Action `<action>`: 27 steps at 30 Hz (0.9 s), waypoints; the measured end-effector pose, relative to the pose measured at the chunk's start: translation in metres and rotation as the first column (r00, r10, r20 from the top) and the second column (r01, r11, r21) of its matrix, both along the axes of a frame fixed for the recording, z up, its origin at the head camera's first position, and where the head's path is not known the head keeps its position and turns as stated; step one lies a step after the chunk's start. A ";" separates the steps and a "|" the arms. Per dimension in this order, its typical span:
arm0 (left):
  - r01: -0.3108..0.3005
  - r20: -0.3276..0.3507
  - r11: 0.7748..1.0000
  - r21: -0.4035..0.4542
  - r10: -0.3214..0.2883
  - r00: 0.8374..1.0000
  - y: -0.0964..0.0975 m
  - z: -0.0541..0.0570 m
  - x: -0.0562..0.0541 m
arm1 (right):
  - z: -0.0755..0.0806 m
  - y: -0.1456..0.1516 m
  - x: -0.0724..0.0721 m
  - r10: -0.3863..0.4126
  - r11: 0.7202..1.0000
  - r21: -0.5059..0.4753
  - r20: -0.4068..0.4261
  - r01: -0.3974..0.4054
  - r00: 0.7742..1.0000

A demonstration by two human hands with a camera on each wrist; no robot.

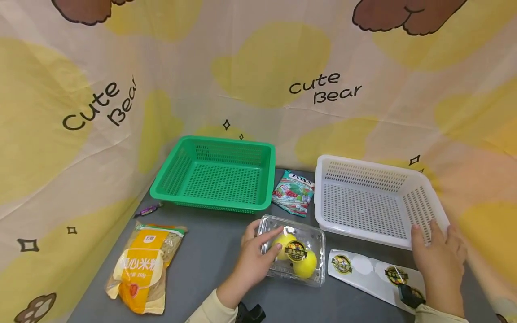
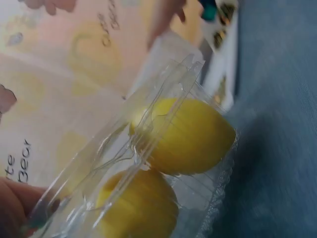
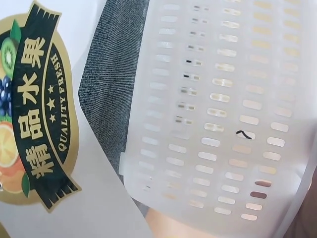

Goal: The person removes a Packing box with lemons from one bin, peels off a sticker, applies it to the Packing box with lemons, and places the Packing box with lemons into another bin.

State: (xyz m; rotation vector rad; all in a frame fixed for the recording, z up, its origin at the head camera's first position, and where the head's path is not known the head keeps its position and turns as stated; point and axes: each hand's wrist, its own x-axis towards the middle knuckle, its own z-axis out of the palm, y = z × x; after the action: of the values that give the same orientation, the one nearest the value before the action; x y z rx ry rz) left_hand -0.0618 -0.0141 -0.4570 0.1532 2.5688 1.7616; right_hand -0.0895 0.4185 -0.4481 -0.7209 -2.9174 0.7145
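My left hand (image 1: pixel 256 253) grips the left side of a clear plastic fruit box (image 1: pixel 316 240), with fingers reaching over its lid. Two yellow lemons (image 1: pixel 305 265) lie inside, and a round dark label (image 1: pixel 296 251) is on the lid. In the left wrist view the lemons (image 2: pixel 188 136) show through the box's side. My right hand (image 1: pixel 442 260) holds the right front corner of a white plastic basket (image 1: pixel 357 235), its fingers at the rim. A white strip of round fruit stickers (image 1: pixel 363 283) lies in front of that basket; one large sticker (image 3: pixel 37 109) fills the right wrist view's left side.
A green basket (image 1: pixel 222 204) stands at the back left. Between the baskets lies a mint candy bag (image 1: pixel 295 193). An orange rice noodle bag (image 1: pixel 145 269) and a small purple-wrapped candy (image 1: pixel 148 210) lie on the left. Printed cloth (image 1: pixel 258 116) hangs around the grey table (image 1: pixel 206 269).
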 end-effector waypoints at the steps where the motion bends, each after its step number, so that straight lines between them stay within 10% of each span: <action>1: 0.013 0.002 1.000 0.007 -0.013 1.000 0.001 0.003 0.001 | -0.001 0.000 0.001 -0.004 1.000 -0.002 -0.001 0.004 1.000; 9: 0.092 0.086 0.990 0.109 -0.101 0.991 0.021 0.035 -0.008 | -0.006 0.000 0.003 -0.009 1.000 0.000 -0.022 0.009 1.000; 18: 0.079 0.119 0.968 0.239 -0.110 0.987 0.085 0.062 -0.072 | -0.003 0.002 -0.002 0.010 1.000 0.016 -0.064 -0.009 0.998; 27: 0.048 -0.008 0.996 0.075 -0.047 0.999 0.158 0.070 -0.114 | -0.004 0.001 -0.001 -0.005 1.000 0.006 -0.069 0.005 0.998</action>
State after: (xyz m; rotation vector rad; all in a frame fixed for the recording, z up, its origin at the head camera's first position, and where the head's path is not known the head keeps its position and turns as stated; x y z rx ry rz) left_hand -0.1758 0.1437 -0.3870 0.2204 2.4823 1.8452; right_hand -0.0905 0.4198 -0.4523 -0.6882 -2.8537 0.7144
